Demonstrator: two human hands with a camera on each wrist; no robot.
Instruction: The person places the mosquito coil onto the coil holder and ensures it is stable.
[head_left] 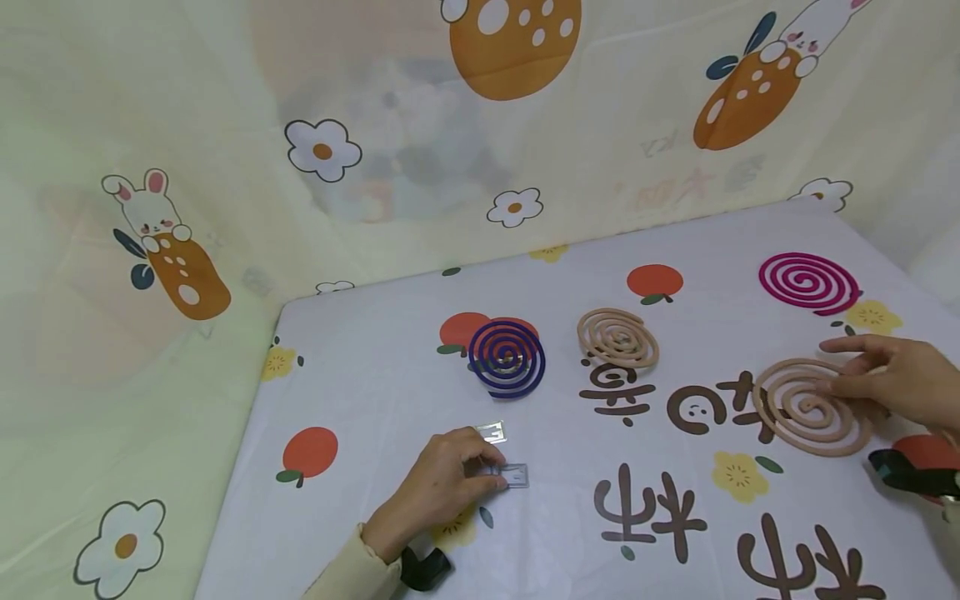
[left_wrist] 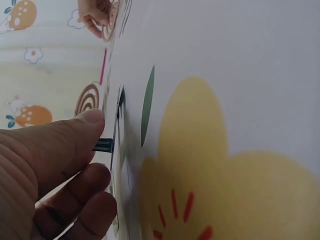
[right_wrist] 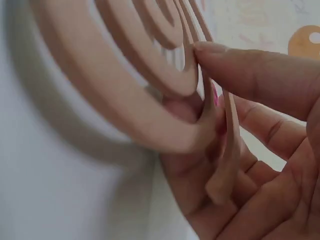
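My right hand (head_left: 900, 375) pinches the outer rings of a large beige mosquito coil (head_left: 776, 429). Up close in the right wrist view, the thumb lies on one face of the coil (right_wrist: 115, 95) and fingers are behind it. To the left, my left hand (head_left: 442, 475) pinches the upright tab of a small metal coil stand (head_left: 515, 476) between thumb and finger. That stand (left_wrist: 119, 125) is edge-on just above the cloth in the left wrist view. A second metal stand (head_left: 491, 432) lies right behind the left hand, partly hidden by it.
A dark blue mosquito coil (head_left: 507, 358) lies beyond the left hand, with a metal piece showing through it. Next to it is a smaller beige coil (head_left: 618, 337). A magenta coil (head_left: 810, 283) lies at the back right. The printed cloth (head_left: 360, 358) meets a hanging curtain (head_left: 405, 242).
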